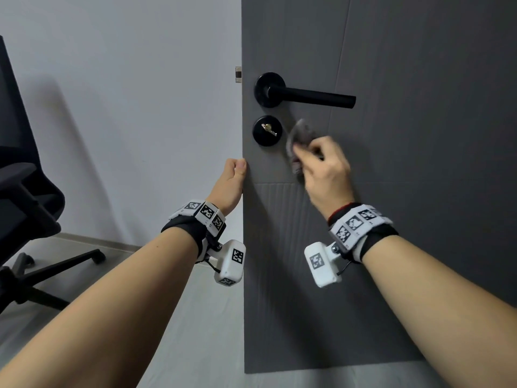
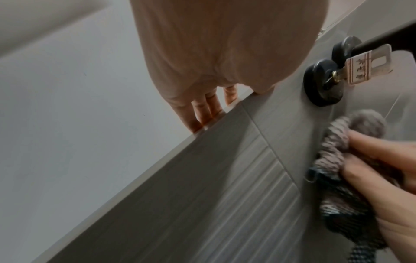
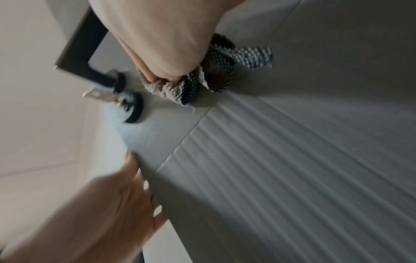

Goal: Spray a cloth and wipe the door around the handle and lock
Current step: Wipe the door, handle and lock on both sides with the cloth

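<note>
The right hand (image 1: 326, 166) clenches a bunched woven cloth (image 1: 299, 141) against the grey door (image 1: 419, 163), just right of the lock (image 1: 267, 131) and below the black handle (image 1: 307, 93), near the frame's middle. The cloth looks soft, light and limp, so it probably handles best balled in the fingers. The left hand (image 1: 230, 183) grips the door's edge, fingers curled round it. A key (image 2: 360, 71) sticks out of the lock and could snag the cloth. The door face is smooth above and ribbed below. At far left stands an office chair (image 1: 25, 191) by a pale wall (image 1: 140, 107).
</note>
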